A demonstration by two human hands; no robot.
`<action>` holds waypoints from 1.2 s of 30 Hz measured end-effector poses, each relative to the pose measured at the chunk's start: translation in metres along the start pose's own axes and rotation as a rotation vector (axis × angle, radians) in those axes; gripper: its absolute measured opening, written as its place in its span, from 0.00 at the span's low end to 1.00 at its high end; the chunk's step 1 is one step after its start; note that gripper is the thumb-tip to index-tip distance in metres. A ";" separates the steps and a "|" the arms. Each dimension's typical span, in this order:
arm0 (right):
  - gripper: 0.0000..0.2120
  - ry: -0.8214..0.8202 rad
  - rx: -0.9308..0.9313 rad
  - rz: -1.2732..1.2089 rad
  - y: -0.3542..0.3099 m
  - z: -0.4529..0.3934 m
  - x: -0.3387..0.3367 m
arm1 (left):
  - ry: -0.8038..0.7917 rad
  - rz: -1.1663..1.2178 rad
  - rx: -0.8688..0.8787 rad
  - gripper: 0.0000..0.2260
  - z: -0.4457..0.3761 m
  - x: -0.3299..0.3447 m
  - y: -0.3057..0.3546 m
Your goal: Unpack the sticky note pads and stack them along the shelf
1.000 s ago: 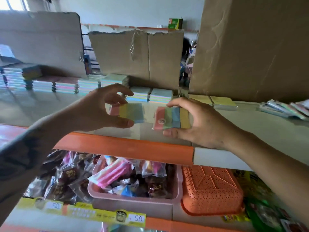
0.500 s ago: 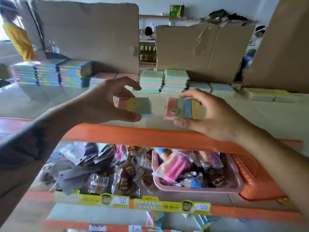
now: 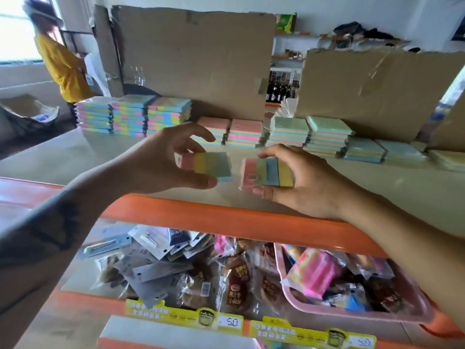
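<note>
head view: at centre frame the left hand (image 3: pixel 161 159) pinches a striped sticky note pad (image 3: pixel 206 166) between thumb and fingers; just right of it, the right hand (image 3: pixel 304 182) pinches a second pad (image 3: pixel 268 173). both are held above the shelf (image 3: pixel 75 157), with stacked pads (image 3: pixel 133 114) behind.

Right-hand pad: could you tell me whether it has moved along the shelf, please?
Yes. The right-hand pad has shifted left: earlier it was before the low blue-green stacks, now before the tall green stack.
</note>
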State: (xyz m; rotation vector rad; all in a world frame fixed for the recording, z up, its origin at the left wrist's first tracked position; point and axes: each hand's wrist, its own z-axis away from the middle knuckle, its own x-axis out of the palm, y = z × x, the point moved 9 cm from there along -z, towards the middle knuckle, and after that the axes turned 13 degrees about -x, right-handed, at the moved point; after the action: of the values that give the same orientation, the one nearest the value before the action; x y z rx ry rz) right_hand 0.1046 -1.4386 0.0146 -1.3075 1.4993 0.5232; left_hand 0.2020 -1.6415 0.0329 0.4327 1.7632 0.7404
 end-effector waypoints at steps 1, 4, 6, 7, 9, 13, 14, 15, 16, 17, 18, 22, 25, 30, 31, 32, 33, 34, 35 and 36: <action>0.38 -0.011 -0.007 0.005 -0.004 -0.010 0.006 | 0.000 -0.013 -0.009 0.35 -0.002 -0.005 -0.010; 0.39 -0.039 -0.024 0.004 -0.013 -0.037 0.023 | -0.018 -0.046 -0.028 0.37 -0.008 -0.016 -0.035; 0.40 -0.078 -0.025 0.032 -0.018 -0.055 0.035 | -0.022 -0.065 -0.046 0.37 -0.013 -0.025 -0.053; 0.40 -0.110 -0.017 0.055 -0.020 -0.063 0.039 | -0.026 -0.071 -0.055 0.36 -0.014 -0.029 -0.061; 0.40 -0.165 0.004 0.084 -0.024 -0.083 0.050 | -0.039 -0.079 -0.082 0.36 -0.020 -0.044 -0.082; 0.38 -0.214 -0.001 0.064 -0.036 -0.109 0.058 | -0.035 -0.065 -0.107 0.36 -0.028 -0.065 -0.105; 0.38 -0.225 -0.009 0.058 -0.041 -0.116 0.062 | -0.037 -0.061 -0.110 0.36 -0.031 -0.070 -0.112; 0.37 -0.229 -0.017 0.052 -0.046 -0.122 0.066 | -0.040 -0.063 -0.110 0.35 -0.033 -0.074 -0.118; 0.37 -0.225 -0.026 0.052 -0.050 -0.129 0.070 | -0.042 -0.063 -0.109 0.35 -0.034 -0.079 -0.125; 0.36 -0.218 -0.040 0.053 -0.055 -0.135 0.072 | -0.044 -0.065 -0.108 0.35 -0.035 -0.083 -0.130; 0.36 -0.208 -0.052 0.050 -0.060 -0.141 0.076 | -0.043 -0.068 -0.108 0.35 -0.036 -0.088 -0.136; 0.36 -0.189 -0.057 0.041 -0.073 -0.154 0.082 | -0.056 -0.093 -0.100 0.35 -0.037 -0.102 -0.147; 0.36 -0.182 -0.048 0.020 -0.082 -0.160 0.084 | -0.058 -0.108 -0.091 0.36 -0.037 -0.117 -0.152; 0.38 -0.215 0.024 0.025 -0.088 -0.163 0.101 | -0.067 -0.074 -0.067 0.34 -0.042 -0.142 -0.162; 0.38 -0.227 0.044 0.025 -0.090 -0.162 0.105 | -0.069 -0.071 -0.056 0.34 -0.043 -0.146 -0.163; 0.37 -0.243 0.062 0.029 -0.094 -0.161 0.109 | -0.070 -0.068 -0.041 0.34 -0.043 -0.149 -0.163; 0.35 -0.255 0.079 0.043 -0.096 -0.160 0.113 | -0.076 -0.070 -0.028 0.34 -0.044 -0.152 -0.163; 0.33 -0.265 0.090 0.061 -0.098 -0.160 0.116 | -0.085 -0.071 -0.018 0.34 -0.044 -0.153 -0.164; 0.30 -0.273 0.101 0.077 -0.099 -0.159 0.118 | -0.094 -0.070 -0.014 0.34 -0.045 -0.154 -0.164; 0.28 -0.279 0.114 0.088 -0.100 -0.160 0.119 | -0.102 -0.073 -0.005 0.34 -0.045 -0.155 -0.164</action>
State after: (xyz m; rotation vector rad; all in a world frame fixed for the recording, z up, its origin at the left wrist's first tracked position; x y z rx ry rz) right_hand 0.1450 -1.6577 -0.0015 -1.0378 1.3373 0.6397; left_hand 0.2208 -1.8707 0.0419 0.3944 1.6730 0.6598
